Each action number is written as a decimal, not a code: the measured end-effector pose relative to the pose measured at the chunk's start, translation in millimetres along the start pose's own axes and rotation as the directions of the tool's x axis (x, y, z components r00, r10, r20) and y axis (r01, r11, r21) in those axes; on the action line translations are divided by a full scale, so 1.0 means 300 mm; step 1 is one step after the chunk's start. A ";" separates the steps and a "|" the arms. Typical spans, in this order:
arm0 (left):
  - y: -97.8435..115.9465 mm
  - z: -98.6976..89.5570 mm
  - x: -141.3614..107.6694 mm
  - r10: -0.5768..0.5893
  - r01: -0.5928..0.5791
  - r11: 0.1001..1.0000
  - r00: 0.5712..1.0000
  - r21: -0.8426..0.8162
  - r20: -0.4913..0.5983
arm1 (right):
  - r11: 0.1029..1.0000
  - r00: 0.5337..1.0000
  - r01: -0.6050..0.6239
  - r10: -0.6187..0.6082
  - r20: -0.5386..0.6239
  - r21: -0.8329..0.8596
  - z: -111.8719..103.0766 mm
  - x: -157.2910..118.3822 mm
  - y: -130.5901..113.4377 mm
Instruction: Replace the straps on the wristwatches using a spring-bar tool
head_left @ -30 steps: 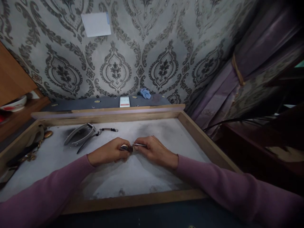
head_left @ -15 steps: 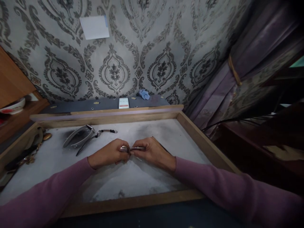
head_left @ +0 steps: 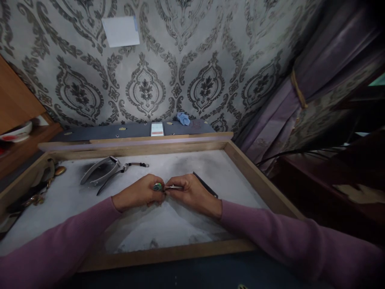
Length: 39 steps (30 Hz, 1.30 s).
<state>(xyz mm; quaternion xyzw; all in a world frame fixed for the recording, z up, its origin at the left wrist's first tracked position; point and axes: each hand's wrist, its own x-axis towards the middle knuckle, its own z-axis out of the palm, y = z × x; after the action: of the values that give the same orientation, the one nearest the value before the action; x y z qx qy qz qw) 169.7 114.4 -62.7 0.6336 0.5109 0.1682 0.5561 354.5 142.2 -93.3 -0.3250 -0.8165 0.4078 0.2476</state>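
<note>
If my right hand (head_left: 192,193) pushes the thin tool (head_left: 175,187) too hard, it could skid off the watch (head_left: 158,187) and jab my left hand (head_left: 140,193). The left grip pinches the watch at its three o'clock; the right clasps the tool, though I can't tell whether its tip touches.

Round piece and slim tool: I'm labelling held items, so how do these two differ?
The round piece has a disc-like face; the slim tool is long and narrow. The round piece shows green; the slim tool looks silvery. The left hand holds the round piece, the right hand the slim tool. Both are held in fingers.
</note>
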 end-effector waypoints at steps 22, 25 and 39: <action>0.013 -0.021 -0.017 -0.054 0.053 0.998 0.998 0.029 0.028 | 0.846 0.998 0.069 -0.061 0.032 -0.529 -0.074 -0.008 -0.033; 0.030 -0.021 -0.029 -0.053 0.052 0.998 0.998 0.023 0.041 | 0.809 0.999 0.045 -0.044 0.016 -0.586 -0.081 -0.013 -0.019; 0.039 -0.020 -0.059 0.055 -0.046 0.996 0.990 -0.071 0.129 | 0.996 1.000 -0.006 0.005 -0.009 -0.093 -0.087 -0.040 -0.044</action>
<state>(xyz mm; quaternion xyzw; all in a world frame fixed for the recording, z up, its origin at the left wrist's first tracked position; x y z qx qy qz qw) 163.0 104.3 -44.2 0.6368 0.4511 0.1573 0.6052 375.6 140.5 -69.7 -0.3403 -0.8327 0.3684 0.2349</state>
